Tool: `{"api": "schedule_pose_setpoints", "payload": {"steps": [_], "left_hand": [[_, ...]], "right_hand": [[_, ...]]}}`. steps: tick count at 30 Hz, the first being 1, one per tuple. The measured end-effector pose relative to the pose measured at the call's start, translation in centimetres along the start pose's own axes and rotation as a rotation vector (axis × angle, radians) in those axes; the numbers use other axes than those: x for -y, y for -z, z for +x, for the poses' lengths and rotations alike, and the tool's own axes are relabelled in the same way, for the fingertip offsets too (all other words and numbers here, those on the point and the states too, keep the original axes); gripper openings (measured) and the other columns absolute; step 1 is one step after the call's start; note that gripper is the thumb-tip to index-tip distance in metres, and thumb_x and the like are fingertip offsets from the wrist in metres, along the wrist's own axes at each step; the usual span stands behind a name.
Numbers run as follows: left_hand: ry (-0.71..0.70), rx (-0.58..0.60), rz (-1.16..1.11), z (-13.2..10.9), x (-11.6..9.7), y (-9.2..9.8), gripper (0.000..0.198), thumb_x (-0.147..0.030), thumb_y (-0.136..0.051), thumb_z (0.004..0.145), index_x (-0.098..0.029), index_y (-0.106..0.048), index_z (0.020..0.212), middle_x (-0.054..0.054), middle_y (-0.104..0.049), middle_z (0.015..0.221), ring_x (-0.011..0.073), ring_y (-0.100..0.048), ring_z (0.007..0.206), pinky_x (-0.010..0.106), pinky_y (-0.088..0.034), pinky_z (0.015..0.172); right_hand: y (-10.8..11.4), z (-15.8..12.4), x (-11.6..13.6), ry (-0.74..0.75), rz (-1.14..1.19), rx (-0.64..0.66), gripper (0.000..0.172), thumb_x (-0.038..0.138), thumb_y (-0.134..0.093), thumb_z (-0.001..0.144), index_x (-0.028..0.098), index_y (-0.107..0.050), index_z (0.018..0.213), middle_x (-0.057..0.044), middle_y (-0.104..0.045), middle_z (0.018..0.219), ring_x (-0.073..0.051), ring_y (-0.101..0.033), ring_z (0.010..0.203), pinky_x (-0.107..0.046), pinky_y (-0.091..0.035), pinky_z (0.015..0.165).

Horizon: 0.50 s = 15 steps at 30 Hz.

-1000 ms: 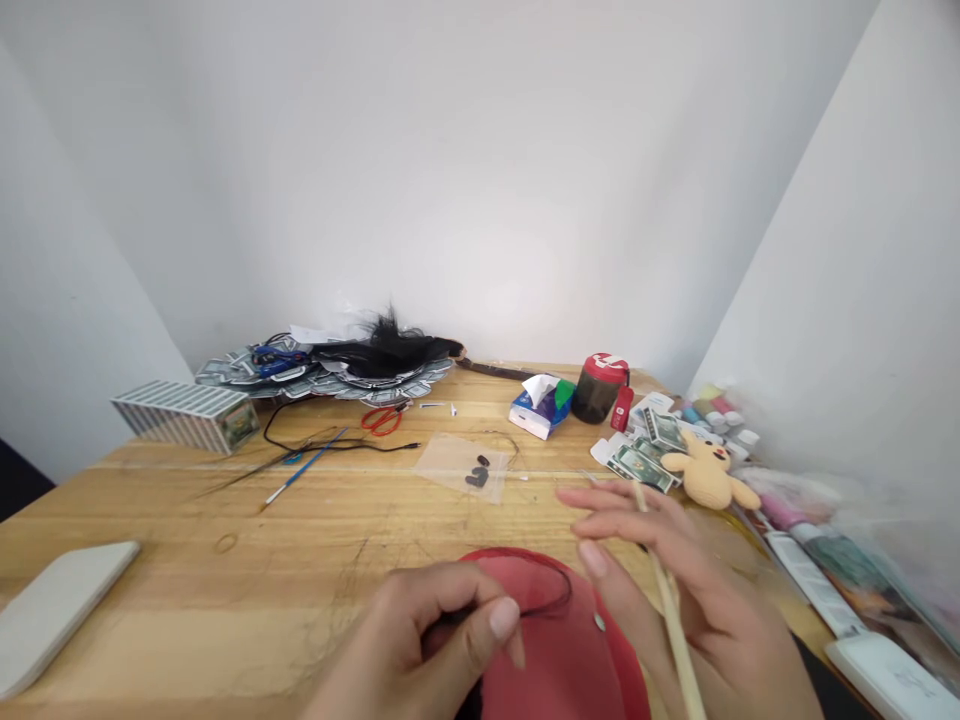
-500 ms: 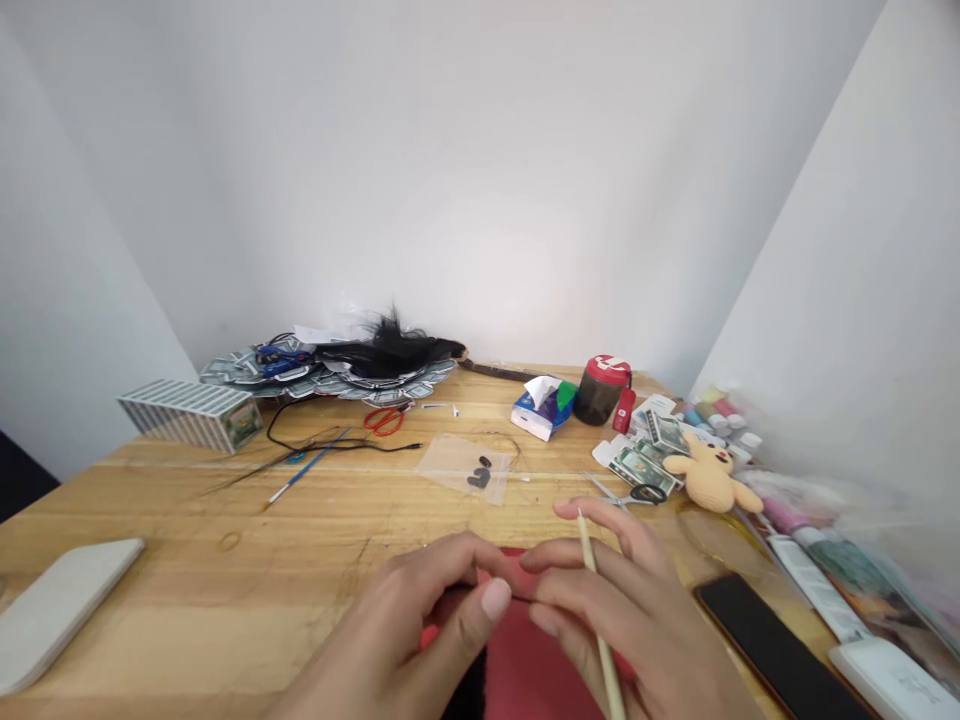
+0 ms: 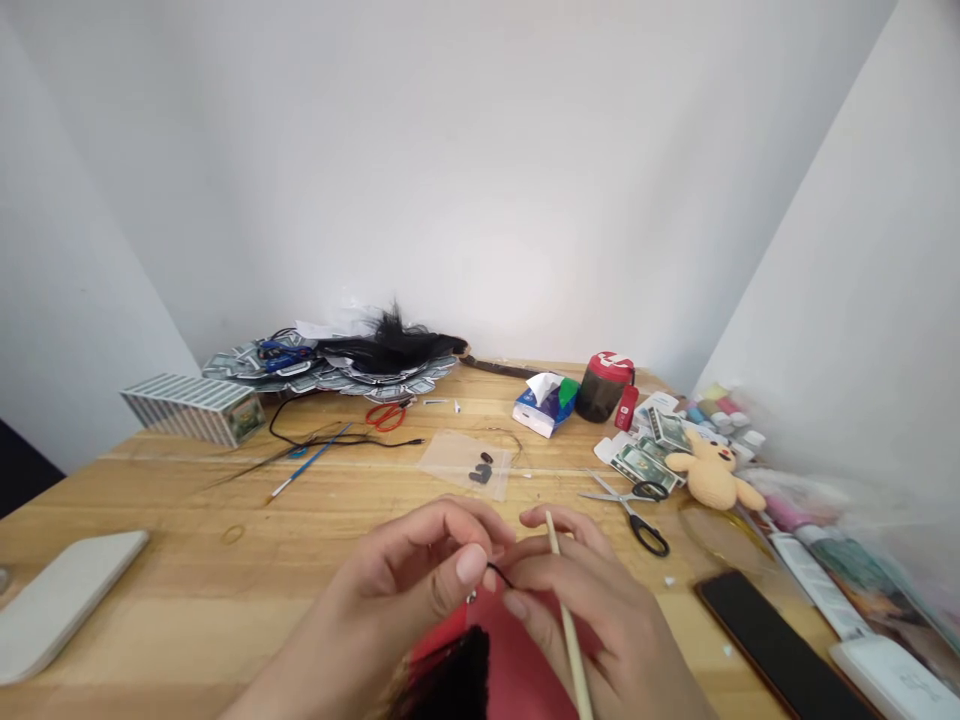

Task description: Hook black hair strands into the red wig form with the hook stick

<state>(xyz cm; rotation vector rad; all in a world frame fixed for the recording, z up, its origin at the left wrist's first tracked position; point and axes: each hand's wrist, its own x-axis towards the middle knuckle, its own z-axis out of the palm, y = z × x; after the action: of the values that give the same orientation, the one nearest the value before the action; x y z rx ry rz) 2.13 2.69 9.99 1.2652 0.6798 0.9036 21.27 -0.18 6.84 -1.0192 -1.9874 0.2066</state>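
A short dark strand (image 3: 499,572) runs between my two hands. My left hand (image 3: 401,585) is closed, thumb against fingers, pinching one end of it. Thumb and forefinger of my right hand (image 3: 607,610) pinch the other end. A slim pale tapered stick (image 3: 571,640) also lies across the right hand's fingers, its narrow tip pointing up and away. Below both hands is a red surface (image 3: 517,650), partly covered by them. A tuft of black hair (image 3: 454,685) lies over its left side, near the left wrist.
Farther back lie a clear bag (image 3: 457,460) with dark pieces, red-handled scissors (image 3: 385,417), and a blue brush (image 3: 311,462). Black-handled scissors (image 3: 637,515), a phone (image 3: 780,645) and a stuffed toy (image 3: 716,470) are at right. A white slab (image 3: 71,605) lies at left.
Both hands have shifted slightly left and up, exposing more of the dark strand, the black hair and the scissors at right. The pale stick has moved left with my right hand.
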Motion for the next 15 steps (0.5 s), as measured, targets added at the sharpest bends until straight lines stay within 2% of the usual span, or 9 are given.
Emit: {"api": "schedule_pose_setpoints", "payload": {"steps": [2,3,6,8,11,13,15], "left_hand": [[0.064,0.052,-0.2,-0.2,0.5,-0.4,0.021,-0.041,-0.071,0.087,-0.022,-0.068,0.079,0.002,-0.07,0.102,0.0197,-0.061,0.102,0.029,-0.046,0.093],[0.089,0.073,-0.281,-0.3,0.8,-0.6,0.02,-0.041,-0.071,0.088,-0.022,-0.068,0.081,0.002,-0.071,0.098,0.0185,-0.062,0.098,0.029,-0.046,0.092],[0.096,0.084,-0.382,-0.3,1.7,-1.3,0.021,-0.041,-0.07,0.09,-0.023,-0.065,0.081,-0.002,-0.067,0.073,0.0118,-0.058,0.071,0.023,-0.047,0.075],[0.029,0.008,-0.279,-0.1,1.7,-1.1,0.026,-0.045,-0.07,0.088,-0.022,-0.063,0.079,-0.005,-0.059,0.063,0.0095,-0.05,0.061,0.019,-0.044,0.064],[-0.17,-0.231,0.147,-0.2,0.3,0.9,0.03,-0.054,-0.067,0.087,-0.024,-0.064,0.08,-0.007,-0.048,0.059,0.0097,-0.042,0.054,0.017,-0.037,0.051],[-0.403,-0.464,0.573,-0.6,-1.5,3.1,0.022,-0.048,-0.064,0.089,-0.026,-0.065,0.084,-0.006,-0.053,0.065,0.0115,-0.045,0.058,0.02,-0.037,0.051],[-0.585,-0.834,0.962,-1.2,-3.0,5.3,0.012,-0.037,-0.062,0.089,-0.025,-0.066,0.09,-0.005,-0.06,0.082,0.0144,-0.052,0.074,0.024,-0.041,0.067]], "right_hand": [[-0.4,-0.1,0.0,0.017,0.008,-0.011,0.014,0.012,-0.063,0.091,0.024,-0.068,0.095,0.0,-0.075,0.088,-0.019,-0.07,0.093,-0.039,-0.049,0.103],[-0.5,-0.1,0.0,0.029,0.01,-0.018,0.013,0.012,-0.062,0.092,0.024,-0.068,0.095,-0.001,-0.075,0.087,-0.019,-0.071,0.091,-0.039,-0.049,0.103],[-0.7,0.0,0.1,0.044,0.05,-0.016,0.012,0.013,-0.061,0.093,0.023,-0.067,0.091,0.0,-0.075,0.086,-0.016,-0.072,0.083,-0.037,-0.046,0.104],[-0.6,0.1,0.1,0.019,0.08,0.003,0.013,0.013,-0.062,0.093,0.024,-0.067,0.09,0.002,-0.076,0.089,-0.015,-0.072,0.083,-0.037,-0.044,0.106],[-0.2,0.2,-0.1,-0.044,0.068,-0.007,0.014,0.013,-0.062,0.093,0.026,-0.068,0.094,0.003,-0.077,0.088,-0.018,-0.07,0.088,-0.04,-0.041,0.108],[0.3,0.1,-0.2,-0.099,0.037,-0.047,0.013,0.017,-0.059,0.094,0.027,-0.068,0.094,0.002,-0.076,0.089,-0.019,-0.069,0.092,-0.04,-0.045,0.104],[0.8,-0.2,-0.4,-0.19,0.02,-0.083,0.016,0.021,-0.054,0.097,0.029,-0.068,0.098,0.0,-0.075,0.098,-0.021,-0.067,0.103,-0.034,-0.051,0.094]]}}
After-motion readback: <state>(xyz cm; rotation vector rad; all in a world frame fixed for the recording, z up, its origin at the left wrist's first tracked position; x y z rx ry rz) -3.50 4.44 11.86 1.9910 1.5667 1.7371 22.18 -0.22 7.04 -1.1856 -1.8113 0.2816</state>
